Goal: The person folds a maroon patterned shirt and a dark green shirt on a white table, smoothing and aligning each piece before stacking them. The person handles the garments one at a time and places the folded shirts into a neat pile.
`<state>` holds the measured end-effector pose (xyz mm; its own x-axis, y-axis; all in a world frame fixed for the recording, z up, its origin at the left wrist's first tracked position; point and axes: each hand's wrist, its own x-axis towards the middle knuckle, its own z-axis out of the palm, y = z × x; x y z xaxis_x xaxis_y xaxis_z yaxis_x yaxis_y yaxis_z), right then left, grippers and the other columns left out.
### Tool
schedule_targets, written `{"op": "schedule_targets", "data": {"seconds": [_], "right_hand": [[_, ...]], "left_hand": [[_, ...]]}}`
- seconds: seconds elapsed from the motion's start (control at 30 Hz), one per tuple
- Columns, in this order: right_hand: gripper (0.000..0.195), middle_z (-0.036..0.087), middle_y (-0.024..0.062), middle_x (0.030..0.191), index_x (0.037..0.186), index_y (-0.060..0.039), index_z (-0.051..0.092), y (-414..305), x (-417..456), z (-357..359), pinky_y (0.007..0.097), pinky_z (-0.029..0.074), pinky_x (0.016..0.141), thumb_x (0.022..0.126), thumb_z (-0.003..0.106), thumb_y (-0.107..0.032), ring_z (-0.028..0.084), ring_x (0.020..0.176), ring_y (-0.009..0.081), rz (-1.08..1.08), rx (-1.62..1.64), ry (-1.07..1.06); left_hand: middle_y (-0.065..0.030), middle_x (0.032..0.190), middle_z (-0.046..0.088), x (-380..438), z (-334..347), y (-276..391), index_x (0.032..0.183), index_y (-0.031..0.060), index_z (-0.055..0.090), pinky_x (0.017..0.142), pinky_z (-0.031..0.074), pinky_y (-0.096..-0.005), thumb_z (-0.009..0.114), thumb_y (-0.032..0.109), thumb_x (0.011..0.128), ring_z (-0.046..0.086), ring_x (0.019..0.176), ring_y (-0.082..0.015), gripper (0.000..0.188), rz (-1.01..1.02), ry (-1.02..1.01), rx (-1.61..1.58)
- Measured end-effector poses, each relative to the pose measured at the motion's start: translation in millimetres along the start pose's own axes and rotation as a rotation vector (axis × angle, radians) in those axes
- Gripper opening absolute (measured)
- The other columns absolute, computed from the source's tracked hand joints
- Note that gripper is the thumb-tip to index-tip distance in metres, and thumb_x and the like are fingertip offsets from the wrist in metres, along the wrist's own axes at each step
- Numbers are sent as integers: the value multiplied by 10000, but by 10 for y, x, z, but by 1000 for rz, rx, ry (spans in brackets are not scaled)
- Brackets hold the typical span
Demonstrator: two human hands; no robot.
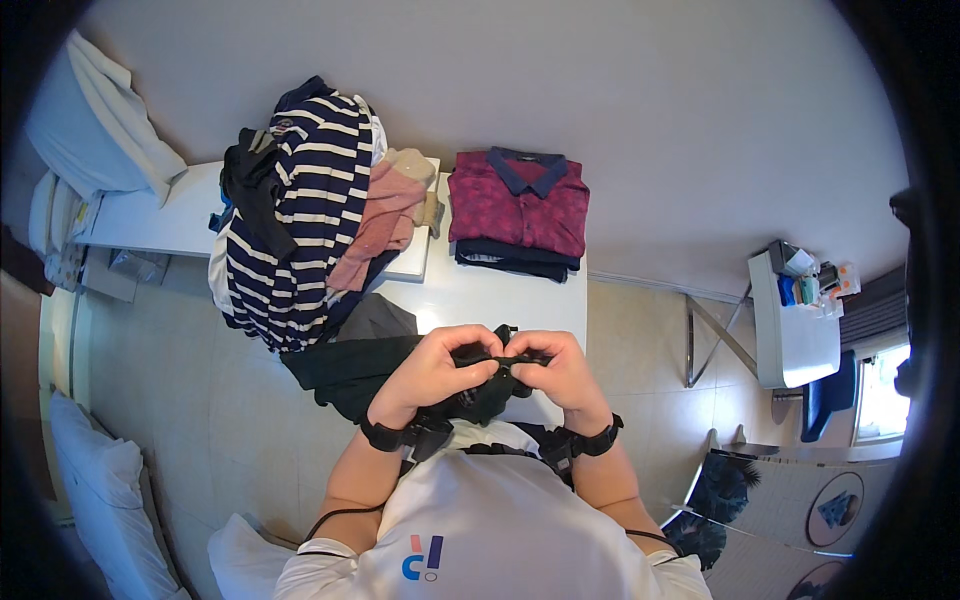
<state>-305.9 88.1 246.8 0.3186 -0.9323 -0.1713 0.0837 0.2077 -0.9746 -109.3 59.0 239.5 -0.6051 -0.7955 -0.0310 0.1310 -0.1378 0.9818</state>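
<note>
A dark green garment (360, 369) lies across the near edge of the white table (510, 300), and its gathered edge is pinched up between both hands. My left hand (442, 371) grips that edge between thumb and index finger. Right beside it, my right hand (555, 371) pinches the same cloth, the fingertips of both hands nearly meeting. A small light spot, perhaps a button, shows between the thumbs. Part of the garment is hidden behind my hands and wrists.
A heap with a navy-and-white striped shirt (315, 225), a pink garment (379, 214) and a dark grey one (259, 187) is at the left. A folded maroon collared shirt (517, 202) tops a stack at the back. White pillows (101, 480) lie lower left; a small table (799, 337) stands right.
</note>
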Motion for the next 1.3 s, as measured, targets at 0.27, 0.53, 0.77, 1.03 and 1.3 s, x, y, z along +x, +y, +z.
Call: {"op": "schedule_targets", "data": {"seconds": [0.27,0.53,0.77,1.03,1.3], "right_hand": [[39,584,-29,752,838,-4,647,41,41,-44,184,406,634,815,644,-36,513,697,29,2,161,18],[70,570,-47,710,820,2,644,46,72,51,171,371,582,837,654,-65,474,653,12,-41,34,93],[88,567,-25,774,843,-19,610,44,92,47,187,394,642,793,679,-38,492,698,39,-77,54,50],[332,566,6,956,969,-51,574,244,65,-127,248,407,822,710,774,-109,518,910,97,-125,-13,-30],[659,440,87,1327,1268,-107,508,431,62,-326,376,325,1045,673,786,-156,412,1251,251,-123,-404,-163]], "left_hand": [[-1,806,570,28,-3,-52,875,-9,601,683,411,-214,649,78,822,505,749,-69,113,56,18,28],[-36,771,548,40,5,-45,832,-26,593,676,403,-239,679,74,778,500,725,-109,142,52,3,73],[-52,803,567,13,-54,-21,841,-17,591,705,412,-250,705,71,750,522,748,-143,170,169,-31,166],[-75,813,601,-37,-69,51,799,-17,592,731,426,-273,742,55,693,561,769,-171,197,201,-46,166],[-74,783,588,-221,-387,11,764,-13,589,706,428,-286,768,74,676,556,746,-188,218,372,-56,57]]}}
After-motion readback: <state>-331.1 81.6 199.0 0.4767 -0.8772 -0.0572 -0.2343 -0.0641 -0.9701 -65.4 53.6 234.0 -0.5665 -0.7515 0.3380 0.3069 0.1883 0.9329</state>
